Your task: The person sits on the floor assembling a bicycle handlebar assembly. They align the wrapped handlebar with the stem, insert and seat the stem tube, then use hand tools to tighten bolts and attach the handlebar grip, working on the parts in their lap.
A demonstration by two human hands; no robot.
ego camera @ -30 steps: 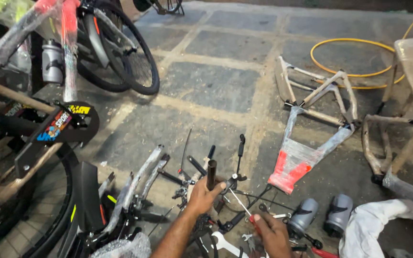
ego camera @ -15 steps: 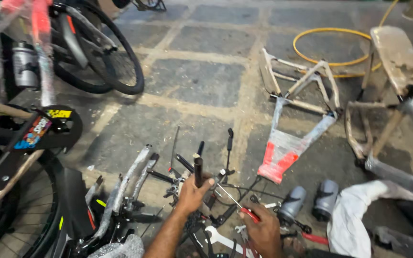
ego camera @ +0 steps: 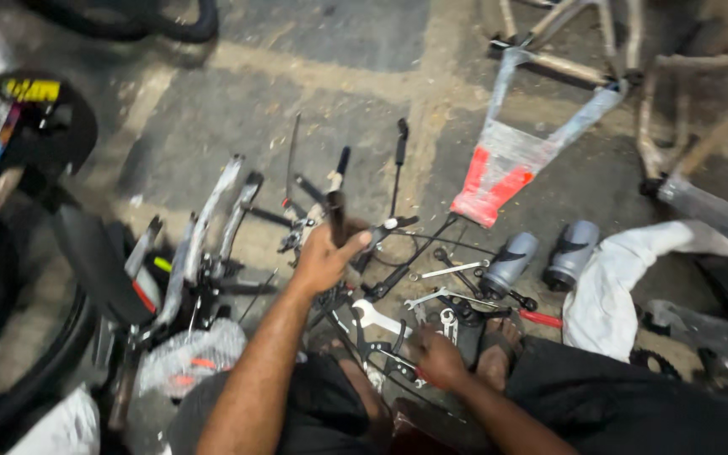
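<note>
Among crowded tools (ego camera: 444,295), left hand (ego camera: 322,257) grips handlebar (ego camera: 336,215).

Stone-slab floor (ego camera: 313,109), dusty, pale joints: carries 2 grey bottles (ego camera: 541,257) side by side, scattered spanners (ego camera: 452,270), a red-and-clear wrapped frame part (ego camera: 507,168), white cloth (ego camera: 612,286), loose black levers (ego camera: 398,160).

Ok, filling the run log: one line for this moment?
left hand: grips black handlebar grip | right hand: on tools | stone floor
</note>
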